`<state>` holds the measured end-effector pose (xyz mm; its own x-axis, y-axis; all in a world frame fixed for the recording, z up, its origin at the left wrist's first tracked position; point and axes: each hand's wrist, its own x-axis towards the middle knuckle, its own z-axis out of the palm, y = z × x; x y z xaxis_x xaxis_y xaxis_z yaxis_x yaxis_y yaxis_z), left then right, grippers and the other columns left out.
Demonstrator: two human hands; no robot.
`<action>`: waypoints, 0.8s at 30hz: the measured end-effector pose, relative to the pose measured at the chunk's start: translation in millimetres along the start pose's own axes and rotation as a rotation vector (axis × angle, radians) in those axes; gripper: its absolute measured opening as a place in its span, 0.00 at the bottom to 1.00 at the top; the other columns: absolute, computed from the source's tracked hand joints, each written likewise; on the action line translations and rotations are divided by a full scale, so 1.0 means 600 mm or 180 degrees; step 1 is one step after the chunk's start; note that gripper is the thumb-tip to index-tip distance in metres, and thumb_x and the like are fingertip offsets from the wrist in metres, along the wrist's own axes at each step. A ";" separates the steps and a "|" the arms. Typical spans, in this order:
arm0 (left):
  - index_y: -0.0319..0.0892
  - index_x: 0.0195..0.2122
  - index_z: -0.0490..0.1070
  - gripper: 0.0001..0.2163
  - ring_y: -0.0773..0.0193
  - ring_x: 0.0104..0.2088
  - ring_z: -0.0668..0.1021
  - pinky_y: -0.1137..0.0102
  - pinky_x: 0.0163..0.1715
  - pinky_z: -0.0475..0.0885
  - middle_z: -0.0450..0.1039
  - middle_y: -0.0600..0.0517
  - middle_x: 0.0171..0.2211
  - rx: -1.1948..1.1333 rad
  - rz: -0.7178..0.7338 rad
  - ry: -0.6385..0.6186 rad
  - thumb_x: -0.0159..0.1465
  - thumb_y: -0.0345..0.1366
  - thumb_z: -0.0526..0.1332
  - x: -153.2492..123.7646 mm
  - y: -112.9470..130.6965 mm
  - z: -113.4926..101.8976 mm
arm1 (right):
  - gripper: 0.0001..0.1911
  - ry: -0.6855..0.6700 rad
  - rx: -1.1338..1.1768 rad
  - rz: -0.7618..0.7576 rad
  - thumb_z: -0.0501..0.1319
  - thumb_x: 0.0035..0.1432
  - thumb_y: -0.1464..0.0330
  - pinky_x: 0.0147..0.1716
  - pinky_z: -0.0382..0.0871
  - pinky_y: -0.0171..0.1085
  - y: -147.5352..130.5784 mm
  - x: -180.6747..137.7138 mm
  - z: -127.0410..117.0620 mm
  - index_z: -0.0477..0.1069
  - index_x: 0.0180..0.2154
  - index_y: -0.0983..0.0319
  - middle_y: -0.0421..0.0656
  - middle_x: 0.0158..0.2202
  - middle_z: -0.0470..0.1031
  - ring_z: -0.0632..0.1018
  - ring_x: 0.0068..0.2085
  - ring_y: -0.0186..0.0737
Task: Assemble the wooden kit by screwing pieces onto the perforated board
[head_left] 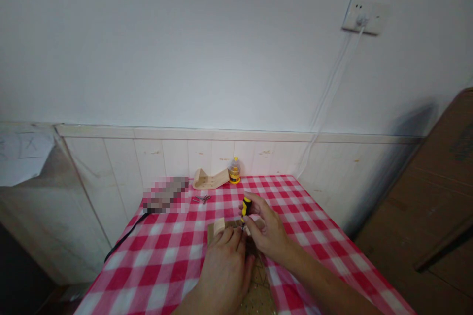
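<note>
My right hand (266, 226) is closed around the yellow-and-black handle of a screwdriver (246, 204). The screwdriver stands nearly upright, its shaft pointing down beside the fingertips of my left hand (226, 261). That hand bends over a pale wooden piece (219, 226) and presses it down, back of the hand upward. Beneath both lies a brown patterned board (264, 285). The screwdriver's tip and whatever it touches are hidden by my fingers.
A curved wooden part (211, 180) with holes stands at the table's back, beside a clear container with yellow cap and base (234, 171). Several screws (201, 199) lie in front. A pixelated object (166, 196) with a black strap sits left. Checked cloth (162, 261) covers the table.
</note>
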<state>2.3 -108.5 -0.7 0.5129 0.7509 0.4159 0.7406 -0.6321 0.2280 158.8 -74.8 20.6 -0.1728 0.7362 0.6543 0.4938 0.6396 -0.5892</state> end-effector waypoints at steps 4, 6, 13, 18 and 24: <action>0.36 0.55 0.75 0.18 0.46 0.52 0.77 0.50 0.53 0.74 0.79 0.41 0.50 -0.0001 -0.0003 -0.0045 0.65 0.32 0.59 0.002 0.002 -0.003 | 0.28 0.0099 -0.0040 0.0079 0.59 0.61 0.75 0.48 0.79 0.46 0.008 0.003 -0.002 0.63 0.61 0.55 0.48 0.51 0.79 0.82 0.48 0.45; 0.35 0.55 0.75 0.18 0.46 0.52 0.77 0.50 0.54 0.74 0.79 0.40 0.50 0.0012 0.0016 -0.0050 0.65 0.32 0.59 0.004 0.002 -0.004 | 0.28 0.0117 -0.0033 0.0089 0.60 0.60 0.75 0.46 0.79 0.46 0.011 0.003 -0.003 0.64 0.61 0.55 0.47 0.49 0.79 0.82 0.46 0.44; 0.36 0.53 0.76 0.16 0.46 0.51 0.77 0.50 0.54 0.74 0.79 0.41 0.49 0.0023 0.0007 -0.0066 0.66 0.32 0.59 0.001 0.001 -0.005 | 0.27 0.0196 0.0014 0.0078 0.62 0.59 0.74 0.43 0.78 0.43 0.009 0.006 -0.002 0.65 0.59 0.54 0.44 0.44 0.79 0.81 0.41 0.43; 0.35 0.54 0.76 0.17 0.46 0.52 0.76 0.51 0.54 0.74 0.78 0.40 0.50 -0.0007 0.0004 -0.0059 0.66 0.32 0.58 0.000 0.001 -0.002 | 0.27 0.0232 0.0031 0.0090 0.63 0.58 0.74 0.42 0.78 0.43 0.009 0.008 -0.002 0.66 0.58 0.55 0.43 0.42 0.79 0.81 0.39 0.42; 0.35 0.55 0.75 0.17 0.46 0.53 0.76 0.50 0.54 0.73 0.78 0.40 0.51 -0.0034 -0.0049 -0.0061 0.66 0.32 0.58 0.000 0.000 -0.001 | 0.26 0.0232 -0.0024 0.0140 0.64 0.58 0.73 0.43 0.78 0.44 0.013 0.006 0.000 0.66 0.58 0.55 0.44 0.43 0.79 0.80 0.41 0.43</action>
<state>1.9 -108.5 0.1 0.5097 0.7641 0.3953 0.7439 -0.6223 0.2437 162.1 -67.1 18.1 -0.0884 0.7453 0.6608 0.5059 0.6051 -0.6147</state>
